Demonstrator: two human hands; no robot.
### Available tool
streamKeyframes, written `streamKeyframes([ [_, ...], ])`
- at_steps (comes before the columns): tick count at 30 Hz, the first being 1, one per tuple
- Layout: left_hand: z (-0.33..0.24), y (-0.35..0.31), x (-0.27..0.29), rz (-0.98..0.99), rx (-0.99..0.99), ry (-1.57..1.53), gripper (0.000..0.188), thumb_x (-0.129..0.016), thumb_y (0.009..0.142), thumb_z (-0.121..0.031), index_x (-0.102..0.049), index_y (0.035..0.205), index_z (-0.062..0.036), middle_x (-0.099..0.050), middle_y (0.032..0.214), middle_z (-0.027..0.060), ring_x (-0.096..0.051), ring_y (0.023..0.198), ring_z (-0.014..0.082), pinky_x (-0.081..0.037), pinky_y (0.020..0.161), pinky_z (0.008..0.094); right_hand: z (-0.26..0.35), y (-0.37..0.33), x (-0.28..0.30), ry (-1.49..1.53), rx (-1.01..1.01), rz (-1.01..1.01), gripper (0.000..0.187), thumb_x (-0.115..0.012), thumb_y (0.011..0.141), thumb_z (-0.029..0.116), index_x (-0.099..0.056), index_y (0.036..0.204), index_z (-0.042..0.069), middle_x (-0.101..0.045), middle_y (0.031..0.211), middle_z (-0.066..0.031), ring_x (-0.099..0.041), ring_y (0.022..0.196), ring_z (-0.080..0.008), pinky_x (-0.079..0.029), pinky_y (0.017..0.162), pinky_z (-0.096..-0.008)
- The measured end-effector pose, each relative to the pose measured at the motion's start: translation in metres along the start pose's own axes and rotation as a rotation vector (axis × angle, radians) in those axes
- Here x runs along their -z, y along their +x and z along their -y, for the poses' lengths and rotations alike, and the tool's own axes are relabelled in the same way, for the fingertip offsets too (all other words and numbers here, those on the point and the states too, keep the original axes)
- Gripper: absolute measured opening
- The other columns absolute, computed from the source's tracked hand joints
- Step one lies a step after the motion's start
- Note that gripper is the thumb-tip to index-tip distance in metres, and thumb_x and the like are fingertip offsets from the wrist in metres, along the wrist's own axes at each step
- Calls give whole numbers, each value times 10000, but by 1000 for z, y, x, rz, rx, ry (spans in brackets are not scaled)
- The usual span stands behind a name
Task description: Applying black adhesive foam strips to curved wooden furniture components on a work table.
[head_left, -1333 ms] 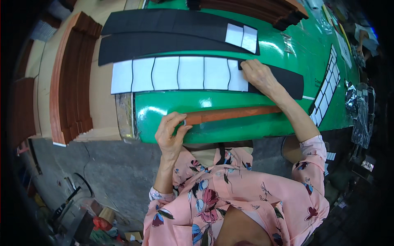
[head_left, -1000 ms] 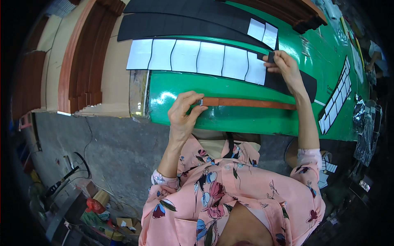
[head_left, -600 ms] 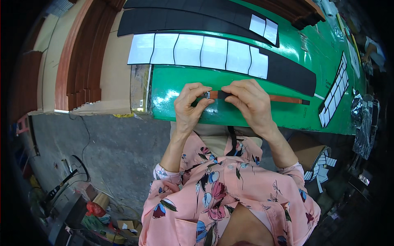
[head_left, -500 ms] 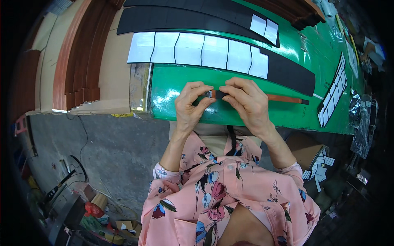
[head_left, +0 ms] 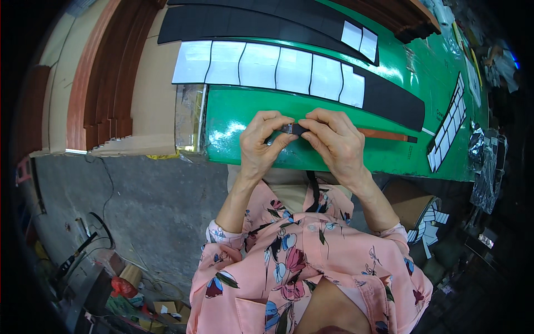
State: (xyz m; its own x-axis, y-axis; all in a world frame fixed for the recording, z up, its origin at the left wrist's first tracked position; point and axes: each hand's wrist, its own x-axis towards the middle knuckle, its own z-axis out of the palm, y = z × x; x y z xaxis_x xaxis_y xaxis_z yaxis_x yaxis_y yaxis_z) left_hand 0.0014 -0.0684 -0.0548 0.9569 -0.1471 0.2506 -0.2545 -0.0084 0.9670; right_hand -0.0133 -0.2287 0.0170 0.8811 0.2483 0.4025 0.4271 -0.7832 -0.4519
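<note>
Both my hands meet over the near part of the green table, pinching at one end of a narrow reddish-brown strip (head_left: 384, 134) with a black far end. My left hand (head_left: 260, 142) is closed, thumb and fingers on the strip's left end, where a small shiny piece (head_left: 286, 128) shows. Thumb and fingertips of my right hand (head_left: 336, 139) close on a small black pad (head_left: 298, 129) lying over the strip. The strip's middle is hidden under my right hand. Just beyond, a long black sheet (head_left: 392, 100) carries a row of white backing pieces (head_left: 261, 64).
The green tabletop (head_left: 239, 106) holds more black sheets (head_left: 250, 22) at the back and a white-gridded black piece (head_left: 448, 122) at right. Brown moulded lengths (head_left: 103, 83) lie on cardboard at left. A bin (head_left: 411, 203) with white scraps stands below right.
The brown patch beside my left fingertips is now covered by the black pad. My left hand has shifted slightly to the right; my right hand has barely moved.
</note>
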Motion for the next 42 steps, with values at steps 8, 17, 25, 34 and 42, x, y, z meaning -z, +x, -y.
streamKeyframes([
  [8,0,2,1,5,-69,45,264,-759,706,-86,-662,946,-38,-592,892,77,-595,733,157,-478,595,255,0,0,-1,-6,-3,6,252,-732,660,62,-665,902,72,-616,911,-26,-592,786,-191,-502,589,-299],
  [17,0,0,0,-4,-34,58,282,-759,702,-83,-664,965,-48,-590,907,74,-577,746,156,-474,628,258,-8,-8,-8,31,4,-16,289,-736,660,81,-671,942,78,-625,948,-37,-597,811,-201,-508,607,-297],
  [25,4,-1,-4,24,-420,439,451,-700,669,98,-612,1058,-113,-562,891,94,-571,711,195,-473,566,274,-7,-24,-4,-76,71,-97,363,-706,614,51,-662,973,81,-609,995,-49,-577,861,-252,-517,673,-314],
  [34,6,10,-9,-9,-349,328,301,-698,733,22,-645,998,-112,-565,867,93,-564,710,198,-458,550,287,-25,-28,19,42,-34,-33,361,-666,707,32,-619,1062,81,-556,1091,-103,-530,1005,-301,-461,831,-394],
  [42,-6,33,-16,35,-173,405,341,-623,828,-16,-569,1163,-48,-582,932,106,-564,801,216,-462,692,299,-161,-122,101,-65,-832,-382,399,-527,925,206,-486,1255,-14,-509,1246,-160,-478,1164,-304,-362,987,-359],
])
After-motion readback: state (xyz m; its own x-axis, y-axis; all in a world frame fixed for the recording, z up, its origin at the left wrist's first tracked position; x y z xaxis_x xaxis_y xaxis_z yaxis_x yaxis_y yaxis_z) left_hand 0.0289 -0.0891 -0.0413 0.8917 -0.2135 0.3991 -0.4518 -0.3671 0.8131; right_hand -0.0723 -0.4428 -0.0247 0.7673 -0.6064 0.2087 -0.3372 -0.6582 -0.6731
